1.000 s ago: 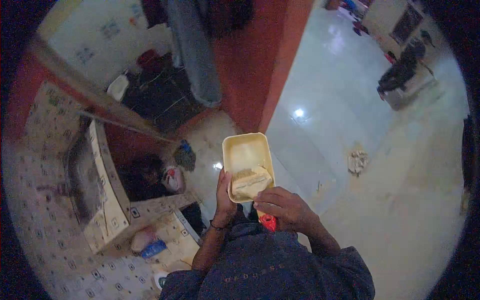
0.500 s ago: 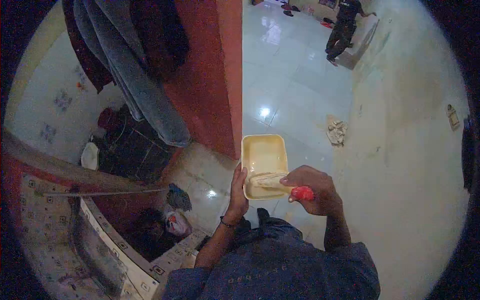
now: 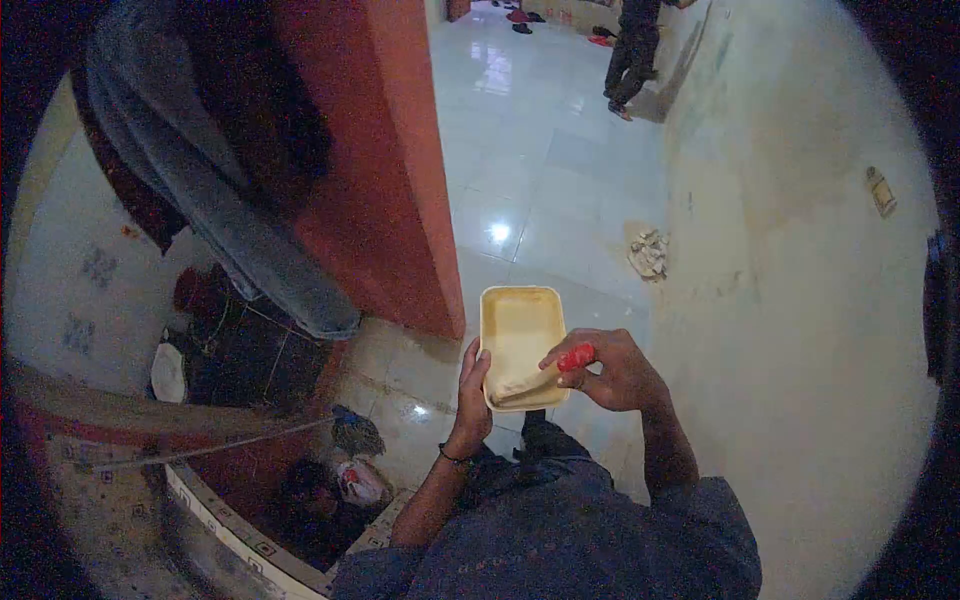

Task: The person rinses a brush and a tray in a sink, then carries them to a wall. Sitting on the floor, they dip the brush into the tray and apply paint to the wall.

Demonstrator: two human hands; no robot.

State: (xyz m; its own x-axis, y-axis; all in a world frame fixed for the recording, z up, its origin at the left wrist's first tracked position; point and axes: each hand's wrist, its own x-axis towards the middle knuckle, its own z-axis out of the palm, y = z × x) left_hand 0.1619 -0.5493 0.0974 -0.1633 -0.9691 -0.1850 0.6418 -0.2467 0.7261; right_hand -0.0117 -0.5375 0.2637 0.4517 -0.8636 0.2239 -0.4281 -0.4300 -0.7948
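Note:
A cream rectangular tub [image 3: 523, 325] is held in front of my body, its open side facing up. My left hand [image 3: 474, 400] grips its left wall, thumb on the rim and fingers around the outside. In my right hand [image 3: 612, 372] is a putty knife [image 3: 525, 386] with a red handle and a wide pale head. The head is angled down inside the near end of the tub, close to its bottom. My right fingers are closed around the handle. Pale material coats the inside of the tub; how much there is I cannot tell.
A patchy pale wall [image 3: 780, 300] runs along my right. Ahead, a person [image 3: 632, 60] stands by it. Crumpled whitish material [image 3: 648, 255] lies on the tiled floor. To the left are a red wall edge [image 3: 400, 200], hanging grey cloth [image 3: 230, 220] and a mop [image 3: 358, 430].
The putty knife has tilted, its handle rising and its head shifting lower in the tub. My right hand has turned with it. The view has swung to the right.

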